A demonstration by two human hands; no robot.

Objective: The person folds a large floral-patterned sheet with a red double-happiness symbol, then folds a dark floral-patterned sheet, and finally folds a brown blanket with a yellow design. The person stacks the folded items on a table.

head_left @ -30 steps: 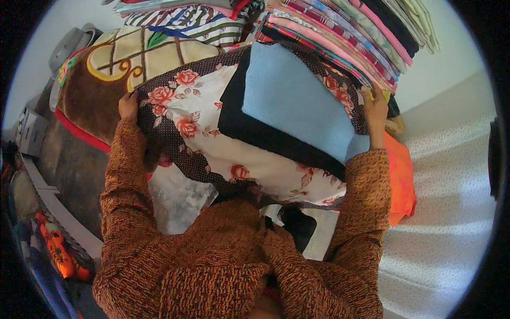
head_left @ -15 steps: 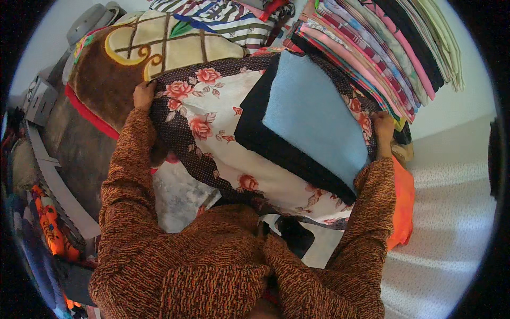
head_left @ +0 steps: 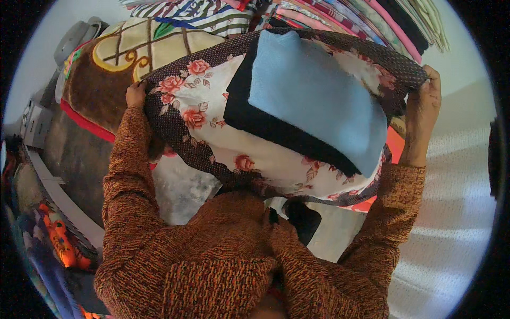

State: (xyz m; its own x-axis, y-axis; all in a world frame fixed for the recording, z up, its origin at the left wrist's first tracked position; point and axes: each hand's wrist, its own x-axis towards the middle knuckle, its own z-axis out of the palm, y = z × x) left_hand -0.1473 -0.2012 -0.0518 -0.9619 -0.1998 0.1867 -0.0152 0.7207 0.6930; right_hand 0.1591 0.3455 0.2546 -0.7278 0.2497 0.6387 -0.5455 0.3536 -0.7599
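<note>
A floral scarf (head_left: 210, 141), white with red roses and a dark dotted border, is spread out in front of me. On it lie a light blue folded cloth (head_left: 319, 95) and a black cloth (head_left: 287, 143) that shows from beneath the blue one. My left hand (head_left: 136, 94) is closed on the scarf's left edge, beside a brown and cream blanket (head_left: 95, 85). My right hand (head_left: 426, 95) pinches the scarf's far right corner and holds it raised, so that side curves up around the blue cloth.
A pile of folded fabrics (head_left: 366, 21) lies behind the scarf at the far right. Striped cloth (head_left: 191, 16) is heaped at the back. An orange bag or cloth (head_left: 394, 142) shows below my right hand. A white dotted curtain (head_left: 446, 228) hangs on the right.
My right hand has lifted the scarf's right corner up and outward to the right. The blue cloth's right part has bent with it. My left hand keeps its hold.
</note>
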